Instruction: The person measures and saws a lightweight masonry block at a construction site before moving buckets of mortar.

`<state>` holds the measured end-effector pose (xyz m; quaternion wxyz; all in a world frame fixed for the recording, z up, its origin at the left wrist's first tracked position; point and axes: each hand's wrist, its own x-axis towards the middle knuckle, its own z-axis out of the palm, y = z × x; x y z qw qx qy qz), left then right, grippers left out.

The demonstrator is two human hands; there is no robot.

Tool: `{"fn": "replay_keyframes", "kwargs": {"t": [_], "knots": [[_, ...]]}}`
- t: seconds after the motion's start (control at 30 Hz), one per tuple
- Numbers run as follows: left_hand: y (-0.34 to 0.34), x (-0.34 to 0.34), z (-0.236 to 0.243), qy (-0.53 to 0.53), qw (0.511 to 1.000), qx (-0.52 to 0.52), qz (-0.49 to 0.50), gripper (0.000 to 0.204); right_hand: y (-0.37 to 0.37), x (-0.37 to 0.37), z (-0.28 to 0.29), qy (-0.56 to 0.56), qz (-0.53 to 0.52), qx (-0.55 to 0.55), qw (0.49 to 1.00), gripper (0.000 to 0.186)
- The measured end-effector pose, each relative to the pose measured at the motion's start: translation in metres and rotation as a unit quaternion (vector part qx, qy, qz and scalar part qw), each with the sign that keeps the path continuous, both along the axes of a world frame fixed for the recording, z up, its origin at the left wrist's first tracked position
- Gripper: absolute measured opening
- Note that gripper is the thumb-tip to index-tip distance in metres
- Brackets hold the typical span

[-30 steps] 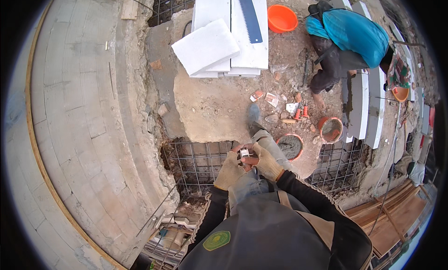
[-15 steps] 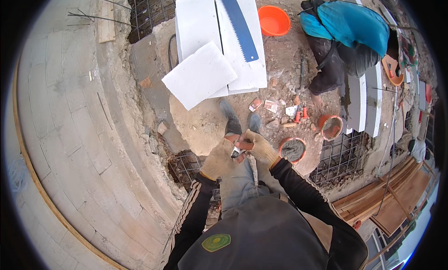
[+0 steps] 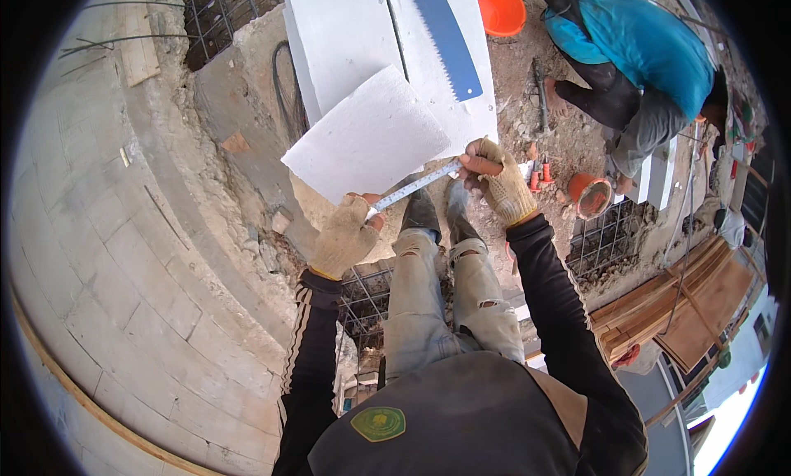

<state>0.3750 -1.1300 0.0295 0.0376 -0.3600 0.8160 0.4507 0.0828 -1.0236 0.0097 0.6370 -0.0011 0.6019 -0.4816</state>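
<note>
Gloved in cream knit with bare fingertips, my left hand (image 3: 343,239) is closed around the near end of a tape measure (image 3: 417,185); its case is mostly hidden by the fingers. My right hand (image 3: 504,182), in a matching glove, pinches the far end of the pale blade, which stretches slanting between both hands. Just beyond the blade, a loose white slab (image 3: 367,138) lies at an angle across larger white slabs (image 3: 342,39). A hand saw with a blue blade (image 3: 445,35) rests on top of those slabs.
A co-worker in a blue shirt (image 3: 651,39) crouches at the right. An orange basin (image 3: 500,11), a mortar bucket (image 3: 590,198) and red-handled tools (image 3: 540,178) sit on rubble. Rebar mesh (image 3: 362,299) shows in openings by my legs. Planks (image 3: 671,299) are stacked right.
My hands have moved apart and forward, the right one drawing the tape blade out to the upper right. The view has shifted, and the co-worker bends lower, reaching toward the bucket.
</note>
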Motion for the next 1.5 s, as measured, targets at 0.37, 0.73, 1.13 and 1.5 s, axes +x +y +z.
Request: {"fn": "replay_keyframes", "kwargs": {"t": [0.37,0.73,1.13,1.5], "knots": [[-0.095,0.027,-0.040,-0.167,0.968,-0.154,0.105,0.025,-0.158,-0.002,-0.093,0.445,0.174,0.035,0.878,0.031],[-0.099,0.034,-0.050,-0.167,0.966,-0.104,0.167,0.019,-0.164,0.024,-0.105,0.580,0.131,0.012,0.804,0.028],[0.006,-0.038,-0.047,0.146,0.661,0.465,0.570,0.021,-0.111,0.089,-0.020,0.229,0.055,-0.088,0.968,0.080],[0.042,-0.076,-0.046,0.173,0.692,0.307,0.630,0.031,-0.049,0.121,0.002,0.201,0.213,-0.019,0.956,0.056]]}}
